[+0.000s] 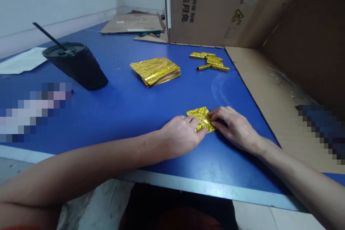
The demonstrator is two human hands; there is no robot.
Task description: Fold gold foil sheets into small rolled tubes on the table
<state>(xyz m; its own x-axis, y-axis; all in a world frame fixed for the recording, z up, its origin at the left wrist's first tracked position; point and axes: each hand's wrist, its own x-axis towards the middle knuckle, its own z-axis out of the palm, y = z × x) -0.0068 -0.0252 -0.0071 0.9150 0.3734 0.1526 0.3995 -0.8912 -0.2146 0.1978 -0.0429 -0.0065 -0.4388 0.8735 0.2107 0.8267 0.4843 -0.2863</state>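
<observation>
A small gold foil sheet (202, 115) lies on the blue table between my hands. My left hand (183, 134) has its fingers on the sheet's left and lower part, where the near edge looks slightly curled. At the sheet's right edge, my right hand (233, 125) pinches or presses it between thumb and fingers. Behind them, a stack of gold foil sheets (156, 70) rests on the table. Farther right lie several narrow gold rolls (212, 61) in a loose pile.
A black cup (81, 66) with a straw stands at the left, near a white paper (23, 61). Flat cardboard (132, 23) lies at the back. A large cardboard box (207, 7) rises behind the rolls. Blurred patches cover items at both sides.
</observation>
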